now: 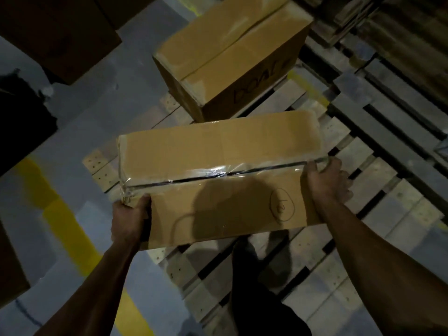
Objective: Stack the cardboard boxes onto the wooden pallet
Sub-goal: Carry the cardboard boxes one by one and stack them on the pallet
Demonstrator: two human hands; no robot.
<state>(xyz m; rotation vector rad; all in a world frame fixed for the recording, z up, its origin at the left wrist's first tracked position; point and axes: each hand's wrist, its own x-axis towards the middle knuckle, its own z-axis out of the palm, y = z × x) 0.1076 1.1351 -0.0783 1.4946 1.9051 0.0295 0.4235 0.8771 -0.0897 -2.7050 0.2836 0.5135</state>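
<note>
A taped cardboard box (pixel 218 166) with a circled mark on its top is held over the wooden pallet (pixel 378 180), its long side across my view. My left hand (pixel 131 219) grips the box's near left corner. My right hand (pixel 327 183) grips its right end, fingers curled round the edge. A second cardboard box (pixel 230 57) with handwriting on its side stands on the far part of the pallet, just beyond the held one. I cannot tell whether the held box rests on the slats.
A yellow line (pixel 70 229) runs across the grey floor left of the pallet. Dark boxes (pixel 55 27) sit at the top left and another at the left edge. More pallets (pixel 400 81) lie stacked to the right. My legs stand on the pallet's near slats.
</note>
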